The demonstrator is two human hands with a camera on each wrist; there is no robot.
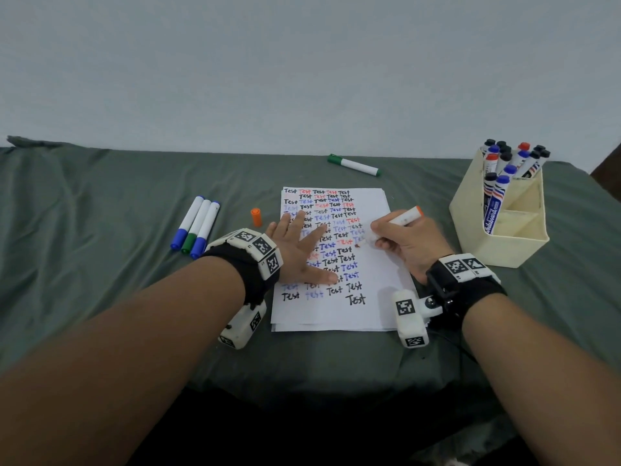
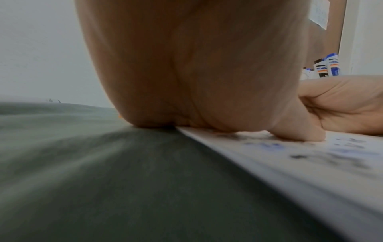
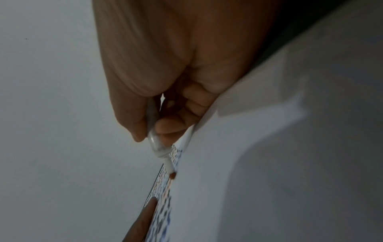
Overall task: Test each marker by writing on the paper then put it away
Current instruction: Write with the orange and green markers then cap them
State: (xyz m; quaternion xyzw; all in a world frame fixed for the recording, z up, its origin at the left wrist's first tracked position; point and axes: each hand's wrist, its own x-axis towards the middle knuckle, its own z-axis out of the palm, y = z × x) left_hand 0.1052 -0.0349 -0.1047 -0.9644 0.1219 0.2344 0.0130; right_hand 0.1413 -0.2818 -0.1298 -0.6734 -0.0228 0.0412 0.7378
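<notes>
On the paper [image 1: 339,260]: the orange marker [image 1: 405,218] stands tilted, tip touching the sheet's right side.
Right grip [image 1: 408,243]: fingers pinch the marker low on its barrel.
Left grip [image 1: 297,248]: flat, fingers spread, pressing the paper down.
Handling: marker likely light, stiff, smooth; paper thin and prone to sliding on the green cloth [image 1: 100,264].
Around: orange cap [image 1: 256,216] left of the paper; three capped markers [image 1: 196,227] further left; green marker [image 1: 353,165] beyond; cream holder [image 1: 497,230] on the right, nothing between it and the right grip.

Left hand [image 1: 300,245] flat, fingers spread; right hand [image 1: 408,242] curled in a writing grip.
</notes>
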